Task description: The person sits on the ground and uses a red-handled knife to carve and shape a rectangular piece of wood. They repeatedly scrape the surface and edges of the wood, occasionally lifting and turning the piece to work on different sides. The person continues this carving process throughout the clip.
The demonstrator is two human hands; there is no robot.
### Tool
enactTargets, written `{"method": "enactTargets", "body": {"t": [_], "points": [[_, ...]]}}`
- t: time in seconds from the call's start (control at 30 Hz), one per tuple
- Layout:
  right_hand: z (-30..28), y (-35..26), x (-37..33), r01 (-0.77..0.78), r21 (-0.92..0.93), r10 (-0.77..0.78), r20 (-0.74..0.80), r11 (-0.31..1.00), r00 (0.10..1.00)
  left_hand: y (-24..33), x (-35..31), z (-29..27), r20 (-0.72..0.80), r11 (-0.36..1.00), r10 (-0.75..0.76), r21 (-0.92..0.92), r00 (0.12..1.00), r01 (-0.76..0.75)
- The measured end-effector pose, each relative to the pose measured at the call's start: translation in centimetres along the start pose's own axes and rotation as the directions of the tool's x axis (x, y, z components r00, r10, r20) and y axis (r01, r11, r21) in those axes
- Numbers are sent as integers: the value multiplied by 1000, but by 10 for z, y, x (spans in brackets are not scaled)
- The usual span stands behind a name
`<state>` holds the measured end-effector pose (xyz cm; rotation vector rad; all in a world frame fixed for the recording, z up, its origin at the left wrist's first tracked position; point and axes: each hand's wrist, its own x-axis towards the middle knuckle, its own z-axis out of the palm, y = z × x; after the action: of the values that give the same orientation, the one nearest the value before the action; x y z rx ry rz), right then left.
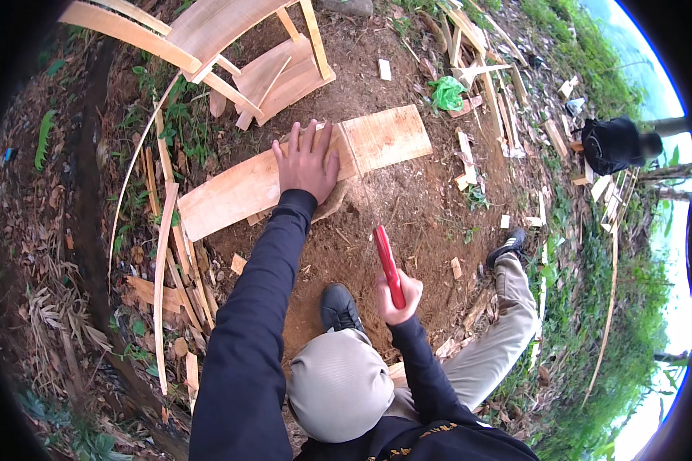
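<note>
The left hand (309, 167) lay spread on a pale board (261, 181) resting across a stump (333, 204) as the right hand (404, 298) clenched a red handle (389, 263); firm pressure, fingers clear of the crosswise line (349, 150), seemed wisest.

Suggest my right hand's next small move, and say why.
Probably align the red handle with the crosswise line on the plank: your right hand grips that handle, its far end toward the plank, and your left hand lies flat just left of the line.
</note>
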<state>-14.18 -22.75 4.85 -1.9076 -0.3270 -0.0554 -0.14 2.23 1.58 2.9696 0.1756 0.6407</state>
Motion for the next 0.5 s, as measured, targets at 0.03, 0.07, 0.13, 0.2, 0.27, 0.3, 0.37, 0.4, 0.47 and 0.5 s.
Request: {"method": "enactTargets", "body": {"t": [0.03, 0.07, 0.13, 0.2, 0.27, 0.3, 0.37, 0.4, 0.47, 0.5], "points": [[0, -1, -5, -60, -11, 60, -20, 998, 998, -1, 1, -1, -6, 1000, -1, 0, 1000, 1], [-2, -1, -4, -45, -8, 45, -15, 999, 999, 2, -1, 2, -11, 1000, 4, -7, 1000, -4], [3, 1, 7, -21, 12, 21, 3, 1000, 1000, -1, -1, 4, -14, 1000, 12, -8, 1000, -12], [9, 1, 19, -55, -5, 55, 4, 998, 998, 0, 0, 5, -22, 1000, 11, -16, 1000, -12], [6, 4, 12, -45, -38, 45, 2, 998, 999, -2, 1, 6, -33, 1000, 14, -15, 999, -15], [3, 3, 5, -39, -45, 38, -15, 998, 999, -2, 1, 6, -26, 1000, 4, -11, 1000, -4], [0, -2, -5, -67, -77, 64, -36, 995, 997, -2, -1, 7, -27, 1000, 6, 2, 1000, -6], [2, -3, -2, -63, -57, 61, -27, 996, 998, -1, -2, 7, -28, 1000, 10, 5, 1000, -9], [10, -3, 16, -53, -10, 52, -9, 999, 999, -3, 0, 9, -17, 1000, 3, 4, 1000, -2], [12, -4, 22, -63, -14, 63, -3, 998, 998, -3, 0, 9, -17, 1000, 4, 10, 1000, -4]]}}
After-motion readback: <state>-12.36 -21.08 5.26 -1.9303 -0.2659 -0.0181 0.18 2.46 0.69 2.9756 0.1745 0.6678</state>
